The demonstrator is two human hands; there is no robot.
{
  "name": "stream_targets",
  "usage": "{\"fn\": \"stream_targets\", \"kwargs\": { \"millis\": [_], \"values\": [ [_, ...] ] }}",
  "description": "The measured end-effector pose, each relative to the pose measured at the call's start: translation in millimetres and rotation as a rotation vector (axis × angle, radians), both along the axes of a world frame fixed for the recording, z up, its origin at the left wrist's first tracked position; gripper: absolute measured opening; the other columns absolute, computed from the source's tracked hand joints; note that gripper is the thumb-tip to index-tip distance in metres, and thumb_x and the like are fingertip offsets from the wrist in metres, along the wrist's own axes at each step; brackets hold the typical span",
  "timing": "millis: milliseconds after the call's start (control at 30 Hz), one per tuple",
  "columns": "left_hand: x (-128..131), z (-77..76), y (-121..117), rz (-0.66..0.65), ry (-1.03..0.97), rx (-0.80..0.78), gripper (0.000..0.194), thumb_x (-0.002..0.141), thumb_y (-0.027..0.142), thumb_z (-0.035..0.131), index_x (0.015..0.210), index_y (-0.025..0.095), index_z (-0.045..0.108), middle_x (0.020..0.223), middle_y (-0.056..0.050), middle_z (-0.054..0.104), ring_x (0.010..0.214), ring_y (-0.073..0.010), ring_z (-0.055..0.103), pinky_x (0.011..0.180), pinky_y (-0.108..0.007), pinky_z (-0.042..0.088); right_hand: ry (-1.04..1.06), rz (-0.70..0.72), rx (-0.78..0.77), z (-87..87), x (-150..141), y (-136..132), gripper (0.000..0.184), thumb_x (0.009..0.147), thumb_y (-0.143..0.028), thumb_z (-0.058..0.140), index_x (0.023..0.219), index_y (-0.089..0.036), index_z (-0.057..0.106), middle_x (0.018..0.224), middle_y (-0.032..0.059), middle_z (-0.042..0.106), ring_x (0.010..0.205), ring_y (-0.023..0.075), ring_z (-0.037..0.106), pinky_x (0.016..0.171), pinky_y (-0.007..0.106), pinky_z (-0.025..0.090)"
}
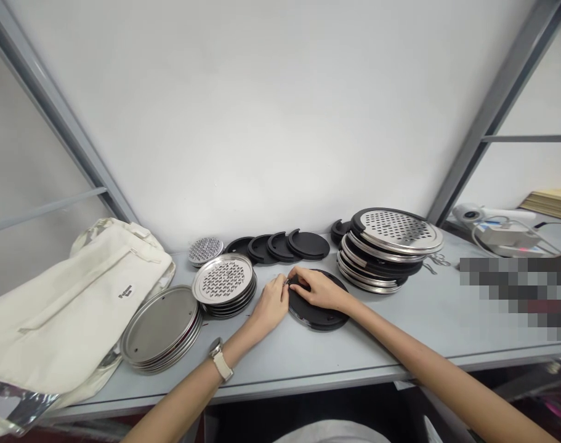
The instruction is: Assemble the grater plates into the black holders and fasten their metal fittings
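A black round disc point(318, 312) lies flat on the grey table point(400, 344) in front of me. My right hand point(318, 288) rests on its near-left edge with fingers curled. My left hand point(270, 303), with a watch on its wrist, meets it at the disc's left rim, fingers pinched. Both pinch a small metal part point(288, 282) that I cannot make out clearly.
Left of the disc stand a stack of perforated steel plates point(223, 280) and a stack of plain steel plates point(161, 325). A white bag point(63, 307) lies far left. Black discs point(284, 246) line the back. A tall mixed stack point(388, 246) stands right. A white device point(497, 224) sits far right.
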State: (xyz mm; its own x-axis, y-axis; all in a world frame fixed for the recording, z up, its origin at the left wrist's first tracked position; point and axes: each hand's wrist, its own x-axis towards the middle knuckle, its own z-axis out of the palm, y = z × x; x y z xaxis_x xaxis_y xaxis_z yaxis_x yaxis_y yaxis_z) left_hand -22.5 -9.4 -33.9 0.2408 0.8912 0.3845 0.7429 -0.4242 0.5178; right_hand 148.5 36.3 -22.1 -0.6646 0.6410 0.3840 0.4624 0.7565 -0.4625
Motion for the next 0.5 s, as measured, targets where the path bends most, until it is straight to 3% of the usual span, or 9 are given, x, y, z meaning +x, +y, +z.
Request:
{"fn": "stream_targets", "kwargs": {
  "millis": [500],
  "values": [
    [1.9, -2.5, 0.0, 0.024, 0.022, -0.019, 0.014, 0.089, 0.010, 0.034, 0.088, 0.017, 0.046, 0.085, -0.006, 0.056, 0.083, -0.0203, 0.057, 0.073, -0.033, 0.044, 0.007, -0.015, -0.004, 0.6, -1.2, -1.8, 0.014, 0.085, -0.024, 0.050, 0.098, -0.019, 0.049, 0.066, -0.0042, 0.045, 0.060, 0.0124, 0.043, 0.059, 0.024, 0.034]
  ]
}}
